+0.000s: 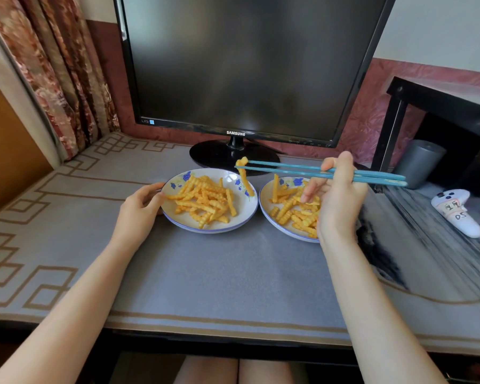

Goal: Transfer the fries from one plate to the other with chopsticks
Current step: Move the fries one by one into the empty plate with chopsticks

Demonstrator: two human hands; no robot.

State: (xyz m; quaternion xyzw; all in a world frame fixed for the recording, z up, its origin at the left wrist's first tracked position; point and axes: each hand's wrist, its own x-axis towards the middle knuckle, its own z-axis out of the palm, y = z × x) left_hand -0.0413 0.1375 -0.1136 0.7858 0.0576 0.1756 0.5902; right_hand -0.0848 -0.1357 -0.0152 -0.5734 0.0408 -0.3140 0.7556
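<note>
Fry hung pinched near its top between the tips of the chopsticks, well out from my right hand. That hand was curled round the sticks' rear half, above the right plate. I saw the fry dangle over the left plate, at its far right side. My left hand held that plate's left rim, fingers curved.

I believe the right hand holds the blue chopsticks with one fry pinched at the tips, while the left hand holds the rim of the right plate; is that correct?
Not quite: the left hand holds the rim of the left plate, not the right plate, as the head view shows. The right hand does hold the blue chopsticks with one fry pinched at the tips.
</note>
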